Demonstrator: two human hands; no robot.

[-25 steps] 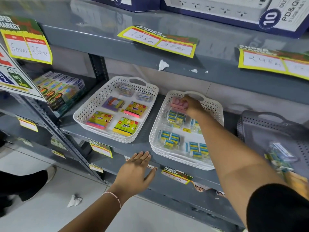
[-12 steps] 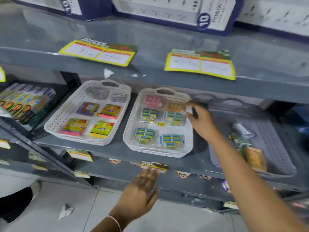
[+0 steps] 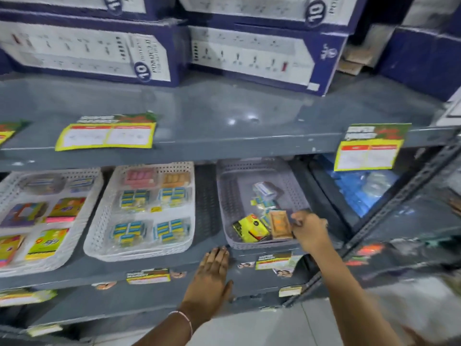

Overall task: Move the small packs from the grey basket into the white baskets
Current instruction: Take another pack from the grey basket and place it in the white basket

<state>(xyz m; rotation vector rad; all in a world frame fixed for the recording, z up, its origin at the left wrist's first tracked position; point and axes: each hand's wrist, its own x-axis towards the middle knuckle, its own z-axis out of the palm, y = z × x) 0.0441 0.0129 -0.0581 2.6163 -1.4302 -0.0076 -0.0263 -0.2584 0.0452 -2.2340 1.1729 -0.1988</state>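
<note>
The grey basket (image 3: 227,196) stands on the middle shelf, right of two white baskets. In it lie a yellow pack (image 3: 249,228), an orange-brown pack (image 3: 280,223), a clear pack (image 3: 265,191) and a few more. My right hand (image 3: 309,231) is inside the grey basket's near right corner, fingers curled beside the orange-brown pack; whether it grips anything is unclear. My left hand (image 3: 212,275) lies flat on the shelf's front edge below the grey basket, holding nothing. The middle white basket (image 3: 99,236) holds blue-yellow packs, a pink one and an orange one. The left white basket (image 3: 74,240) holds coloured packs.
A grey shelf (image 3: 224,116) overhangs the baskets, carrying blue-and-white power strip boxes (image 3: 249,53) and yellow price tags (image 3: 107,136). A slanted metal upright (image 3: 399,198) runs at the right, with blue goods (image 3: 361,188) behind it. Price labels line the shelf's front edge.
My right hand left the middle white basket, where a pink pack now lies, and went right into the grey basket. My left hand slid right along the shelf edge. The view swung right.
</note>
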